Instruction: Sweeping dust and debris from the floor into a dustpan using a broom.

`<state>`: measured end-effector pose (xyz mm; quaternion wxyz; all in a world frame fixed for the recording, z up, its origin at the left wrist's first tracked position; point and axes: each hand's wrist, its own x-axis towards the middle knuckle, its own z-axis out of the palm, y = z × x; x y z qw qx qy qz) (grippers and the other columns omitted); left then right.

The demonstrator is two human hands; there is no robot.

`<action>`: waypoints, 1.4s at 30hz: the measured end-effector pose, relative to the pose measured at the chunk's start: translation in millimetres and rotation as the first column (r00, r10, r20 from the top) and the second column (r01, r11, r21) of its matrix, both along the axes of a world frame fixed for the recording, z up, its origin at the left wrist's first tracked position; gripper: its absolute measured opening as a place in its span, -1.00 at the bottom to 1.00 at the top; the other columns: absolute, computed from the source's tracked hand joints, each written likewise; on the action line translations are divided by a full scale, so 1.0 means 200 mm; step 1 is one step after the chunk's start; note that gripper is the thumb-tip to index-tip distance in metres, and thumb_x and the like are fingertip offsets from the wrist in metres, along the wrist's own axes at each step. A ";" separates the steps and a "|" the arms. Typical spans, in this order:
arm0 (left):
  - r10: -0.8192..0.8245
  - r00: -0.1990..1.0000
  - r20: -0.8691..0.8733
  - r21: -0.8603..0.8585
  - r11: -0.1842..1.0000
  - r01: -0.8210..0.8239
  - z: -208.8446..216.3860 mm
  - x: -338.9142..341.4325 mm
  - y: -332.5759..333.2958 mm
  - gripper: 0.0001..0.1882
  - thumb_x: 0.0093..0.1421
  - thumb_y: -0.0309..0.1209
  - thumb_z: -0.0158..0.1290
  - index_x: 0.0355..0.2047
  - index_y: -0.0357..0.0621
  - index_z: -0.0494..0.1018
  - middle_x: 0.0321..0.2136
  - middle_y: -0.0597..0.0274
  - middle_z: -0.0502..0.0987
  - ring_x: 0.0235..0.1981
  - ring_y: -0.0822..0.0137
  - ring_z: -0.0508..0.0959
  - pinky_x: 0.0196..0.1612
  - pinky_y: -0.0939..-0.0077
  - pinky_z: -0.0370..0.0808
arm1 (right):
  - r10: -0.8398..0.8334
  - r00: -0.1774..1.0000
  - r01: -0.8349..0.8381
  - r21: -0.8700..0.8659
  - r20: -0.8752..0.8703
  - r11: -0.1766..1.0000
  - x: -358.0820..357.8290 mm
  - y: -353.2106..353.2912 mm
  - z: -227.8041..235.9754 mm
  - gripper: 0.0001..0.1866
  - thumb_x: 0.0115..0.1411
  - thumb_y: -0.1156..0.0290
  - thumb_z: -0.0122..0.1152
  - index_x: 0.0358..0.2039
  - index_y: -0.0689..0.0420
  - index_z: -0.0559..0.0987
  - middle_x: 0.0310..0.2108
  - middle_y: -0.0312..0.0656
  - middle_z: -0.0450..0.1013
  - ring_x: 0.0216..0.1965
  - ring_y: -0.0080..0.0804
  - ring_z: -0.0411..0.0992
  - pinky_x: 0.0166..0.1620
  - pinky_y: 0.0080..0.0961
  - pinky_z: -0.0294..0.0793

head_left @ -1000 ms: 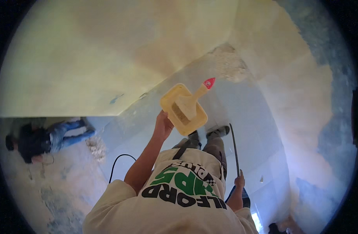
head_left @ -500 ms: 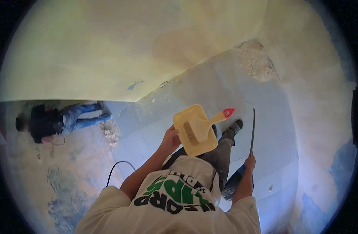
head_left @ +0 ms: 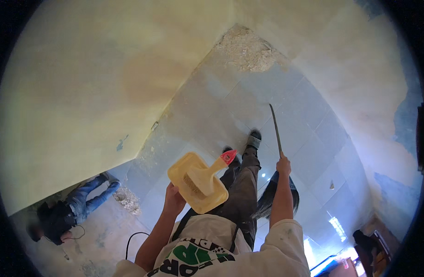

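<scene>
My left hand (head_left: 174, 198) is closed on the left edge of a yellow plastic dustpan (head_left: 189, 161), held in front of my waist. The dustpan's short handle, tipped in red, points away to the right. Farther right, my right hand (head_left: 283, 165) grips a broom (head_left: 275, 124) by its thin dark stick. The stick reaches forward past my hand, while the dark bristles hang back beside my right forearm. Beneath both tools are my legs and shoes, standing on the tiled floor (head_left: 304, 143).
Whitish rubble (head_left: 246, 48) lies in the far corner between two walls, and a smaller rubble pile (head_left: 128, 201) lies at left. Beyond the left wall's end is another person (head_left: 73, 207) in dark top and jeans. Dark objects (head_left: 371, 244) stand at lower right.
The view has turned right, so the corner rubble now sits nearer the middle. The dustpan appears lower and farther left. Both hands keep their holds.
</scene>
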<state>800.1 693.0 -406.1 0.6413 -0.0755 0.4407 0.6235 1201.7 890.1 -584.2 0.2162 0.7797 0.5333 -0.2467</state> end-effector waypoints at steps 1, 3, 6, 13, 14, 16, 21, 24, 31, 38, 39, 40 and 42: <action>-0.003 1.000 0.005 -0.015 1.000 0.003 0.02 -0.02 0.00 -0.32 0.02 -0.17 0.12 0.06 -0.23 0.15 -0.05 0.18 0.37 -0.06 0.28 0.44 -0.04 0.34 0.45 | -0.023 1.000 0.024 0.010 -0.020 1.000 -0.02 0.02 -0.01 -0.53 0.13 0.44 -0.12 0.09 -0.13 0.33 -0.20 -0.03 0.45 -0.13 -0.05 0.42 -0.11 -0.16 0.43; -0.008 1.000 -0.007 -0.020 1.000 0.008 0.09 -0.05 0.03 -0.31 0.01 -0.17 0.13 0.06 -0.24 0.15 -0.04 0.18 0.36 -0.05 0.28 0.44 -0.04 0.34 0.45 | -0.066 0.997 0.067 0.022 -0.030 0.998 -0.04 0.07 -0.04 -0.56 0.14 0.43 -0.12 0.06 -0.11 0.36 -0.20 0.00 0.45 -0.13 -0.04 0.42 -0.10 -0.15 0.42; -0.005 1.000 -0.014 -0.026 1.000 0.005 0.09 -0.14 0.06 -0.29 -0.01 -0.16 0.15 0.06 -0.25 0.15 -0.04 0.19 0.36 -0.04 0.27 0.43 -0.04 0.36 0.45 | -0.144 0.988 0.147 0.051 -0.053 0.988 -0.10 0.16 -0.10 -0.61 0.14 0.42 -0.10 0.01 -0.08 0.41 -0.20 0.03 0.45 -0.12 -0.01 0.41 -0.10 -0.12 0.40; -0.004 1.000 -0.010 0.015 1.000 0.004 0.11 -0.17 0.14 -0.28 -0.01 -0.14 0.16 0.06 -0.26 0.15 -0.04 0.18 0.36 -0.03 0.26 0.42 -0.01 0.36 0.43 | -0.138 0.982 0.149 0.081 -0.127 0.986 -0.11 -0.01 -0.15 -0.64 0.15 0.37 -0.09 -0.02 -0.06 0.43 -0.19 0.06 0.44 -0.11 0.04 0.39 -0.08 -0.12 0.39; -0.003 1.000 -0.015 0.014 1.000 0.004 0.11 -0.18 0.14 -0.28 -0.01 -0.14 0.16 0.06 -0.26 0.15 -0.04 0.18 0.36 -0.03 0.26 0.42 -0.01 0.36 0.43 | -0.103 0.984 0.120 0.115 -0.147 0.986 -0.14 -0.02 -0.14 -0.63 0.15 0.37 -0.10 0.00 -0.07 0.43 -0.19 0.08 0.44 -0.12 0.05 0.39 -0.08 -0.12 0.38; -0.014 1.000 -0.016 -0.015 1.000 0.014 0.12 -0.20 0.12 -0.28 -0.01 -0.15 0.17 0.06 -0.26 0.15 -0.03 0.17 0.34 -0.02 0.26 0.41 0.01 0.33 0.42 | -0.171 0.974 0.184 0.080 -0.148 0.980 -0.17 0.06 -0.10 -0.61 0.14 0.39 -0.09 0.01 -0.10 0.41 -0.18 0.08 0.43 -0.11 0.06 0.39 -0.06 -0.12 0.38; -0.001 1.000 -0.001 -0.001 1.000 0.001 0.08 -0.20 0.17 -0.28 -0.03 -0.17 0.19 0.06 -0.25 0.16 -0.04 0.16 0.36 -0.04 0.24 0.42 0.00 0.33 0.43 | -0.179 0.961 0.203 0.098 -0.210 0.974 -0.14 0.16 -0.10 -0.57 0.11 0.41 -0.08 0.04 -0.13 0.40 -0.12 0.08 0.39 -0.06 0.04 0.35 -0.03 -0.12 0.35; 0.002 1.000 0.008 0.009 1.000 -0.003 0.06 -0.22 0.16 -0.28 -0.03 -0.18 0.19 0.06 -0.25 0.16 -0.04 0.16 0.36 -0.05 0.24 0.43 -0.01 0.33 0.44 | -0.237 0.953 0.242 0.001 -0.186 0.970 -0.17 0.08 -0.15 -0.57 0.12 0.41 -0.10 0.04 -0.09 0.40 -0.08 0.05 0.38 -0.04 0.01 0.34 -0.03 -0.15 0.35; 0.002 1.000 -0.030 0.017 1.000 -0.001 0.05 -0.20 0.24 -0.34 0.00 -0.24 0.13 0.06 -0.25 0.16 -0.04 0.16 0.36 -0.05 0.24 0.43 -0.01 0.34 0.44 | -0.171 0.977 0.180 0.068 -0.127 0.981 -0.23 0.32 -0.03 -0.57 0.15 0.37 -0.08 0.08 -0.08 0.34 -0.13 -0.01 0.41 -0.09 -0.04 0.38 -0.08 -0.13 0.39; 0.113 0.993 0.037 0.128 0.985 -0.117 -0.22 -0.06 0.35 -0.35 0.01 -0.23 0.10 0.06 -0.23 0.16 -0.04 0.17 0.36 -0.02 0.24 0.41 0.00 0.32 0.42 | -0.069 0.990 0.127 0.584 -0.120 0.802 -0.06 0.40 0.27 -0.52 0.15 0.28 0.03 0.12 -0.09 0.27 -0.39 0.01 0.49 -0.32 0.01 0.45 -0.26 -0.13 0.43; 0.105 0.994 0.043 0.181 0.977 -0.111 -0.25 -0.07 0.37 -0.35 0.01 -0.22 0.11 0.06 -0.23 0.15 -0.04 0.17 0.36 -0.02 0.24 0.42 0.00 0.32 0.42 | -0.064 0.988 0.142 0.638 -0.144 0.757 0.02 0.35 0.24 -0.57 0.11 0.29 0.07 0.03 -0.06 0.35 -0.45 -0.05 0.48 -0.38 -0.07 0.45 -0.30 -0.18 0.42; 0.089 0.995 0.054 0.231 0.968 -0.100 -0.29 -0.06 0.41 -0.34 0.01 -0.20 0.11 0.06 -0.23 0.15 -0.04 0.17 0.36 -0.02 0.24 0.42 0.01 0.32 0.42 | -0.064 0.985 0.159 0.689 -0.161 0.707 0.12 0.31 0.21 -0.62 0.06 0.30 0.12 -0.06 -0.03 0.43 -0.51 -0.11 0.48 -0.44 -0.16 0.45 -0.33 -0.24 0.41; 0.119 0.992 0.043 0.264 0.956 -0.126 -0.36 -0.10 0.49 -0.33 0.02 -0.18 0.12 0.07 -0.23 0.14 -0.03 0.17 0.36 -0.02 0.24 0.41 0.00 0.32 0.43 | -0.037 0.960 0.221 0.672 -0.276 0.707 0.21 0.31 0.21 -0.78 0.02 0.36 0.19 -0.29 0.09 0.50 -0.59 -0.19 0.43 -0.55 -0.37 0.42 -0.43 -0.41 0.38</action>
